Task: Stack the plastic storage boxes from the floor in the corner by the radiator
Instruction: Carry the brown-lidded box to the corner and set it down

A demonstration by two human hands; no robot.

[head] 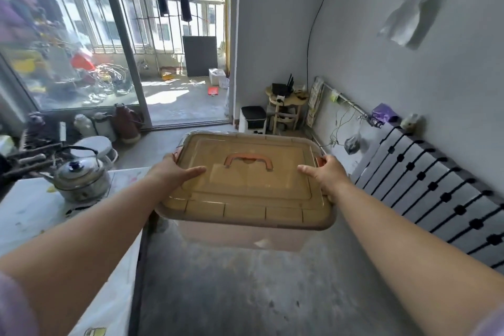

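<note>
A clear plastic storage box with a brownish see-through lid and an orange handle hangs in the air above the grey floor, in the middle of the view. My left hand grips its left side, thumb lying on the lid. My right hand grips the right side by an orange latch, thumb on the lid too. The white radiator runs along the right wall. I see no other storage box.
A table with a white cloth and a steel kettle stands at the left. In the far corner stand a white bin and a small stool with a router. Thermos flasks line the balcony door.
</note>
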